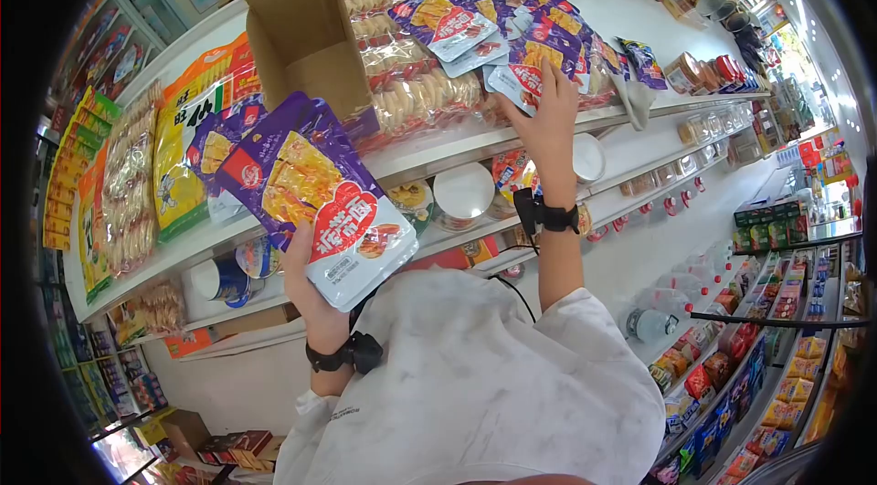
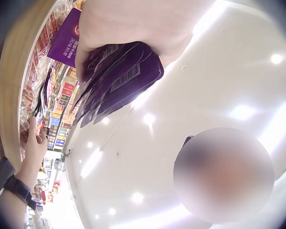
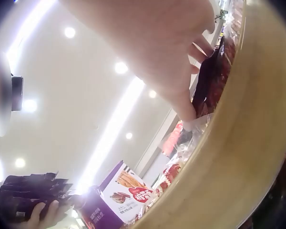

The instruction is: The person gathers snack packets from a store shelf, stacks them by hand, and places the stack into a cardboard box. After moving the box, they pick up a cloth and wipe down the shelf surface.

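Note:
My left hand [image 1: 313, 289] grips a fanned stack of purple and white snack packets [image 1: 315, 202] in front of the counter; the left wrist view shows the stack's dark purple backs [image 2: 119, 81] below the hand [image 2: 133, 24]. Over the pile at the upper middle, my right hand [image 1: 548, 124] holds a purple packet [image 1: 548, 42] between thumb and fingers. In the right wrist view, that hand [image 3: 157, 57] has the dark packet [image 3: 207, 78] at its fingertips, partly hidden. More purple packets [image 1: 452, 19] lie just left of it on clear bags of round biscuits.
An open cardboard box [image 1: 306, 37] stands on the counter between my hands, its purple side showing in the right wrist view. Yellow snack bags [image 1: 183, 152] lie at left. Jars [image 1: 690, 74] line the right side; a lower shelf holds tubs [image 1: 464, 193]. A grey cloth [image 1: 635, 101] hangs over the edge.

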`<state>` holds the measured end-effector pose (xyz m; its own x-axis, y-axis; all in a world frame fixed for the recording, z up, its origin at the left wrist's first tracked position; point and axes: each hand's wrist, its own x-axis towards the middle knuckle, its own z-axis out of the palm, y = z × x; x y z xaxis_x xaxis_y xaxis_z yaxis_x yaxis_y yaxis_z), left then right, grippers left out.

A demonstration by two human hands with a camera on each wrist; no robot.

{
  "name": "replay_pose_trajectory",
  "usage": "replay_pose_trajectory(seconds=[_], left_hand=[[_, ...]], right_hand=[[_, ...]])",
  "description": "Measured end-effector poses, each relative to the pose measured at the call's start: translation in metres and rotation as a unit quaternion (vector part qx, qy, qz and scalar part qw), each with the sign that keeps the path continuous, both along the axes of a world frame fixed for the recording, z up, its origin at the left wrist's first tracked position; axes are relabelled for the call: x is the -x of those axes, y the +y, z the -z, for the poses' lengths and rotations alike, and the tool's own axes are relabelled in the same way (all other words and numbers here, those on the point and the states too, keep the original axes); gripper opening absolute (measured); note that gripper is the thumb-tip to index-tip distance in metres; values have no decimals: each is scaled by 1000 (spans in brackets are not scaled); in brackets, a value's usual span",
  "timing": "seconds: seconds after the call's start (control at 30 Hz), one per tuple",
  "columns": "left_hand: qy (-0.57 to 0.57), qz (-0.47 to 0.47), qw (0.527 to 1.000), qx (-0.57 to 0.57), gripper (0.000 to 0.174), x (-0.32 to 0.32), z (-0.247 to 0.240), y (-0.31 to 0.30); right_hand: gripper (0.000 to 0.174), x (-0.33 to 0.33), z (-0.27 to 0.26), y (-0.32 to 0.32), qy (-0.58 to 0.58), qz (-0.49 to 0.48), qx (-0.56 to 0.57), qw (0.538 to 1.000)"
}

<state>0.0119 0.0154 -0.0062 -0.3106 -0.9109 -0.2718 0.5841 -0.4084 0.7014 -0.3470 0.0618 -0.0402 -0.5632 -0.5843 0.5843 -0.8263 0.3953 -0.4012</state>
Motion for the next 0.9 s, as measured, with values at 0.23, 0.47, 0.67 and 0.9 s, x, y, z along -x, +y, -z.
replay_pose_trajectory(seconds=[0.23, 0.47, 0.67, 0.9], left_hand=[[3, -4, 1000, 13, 49, 1, -1, 1], [-1, -10, 1000, 1, 48, 0, 0, 1], [-9, -9, 1000, 22, 44, -1, 1, 1], [-11, -15, 999, 38, 38, 7, -4, 3]], right_hand=[[73, 1, 10, 2, 17, -44, 34, 998], [64, 1, 17, 3, 19, -29, 35, 999], [46, -5, -2, 5, 14, -18, 146, 989], [55, -94, -51, 15, -129, -157, 372, 906]])
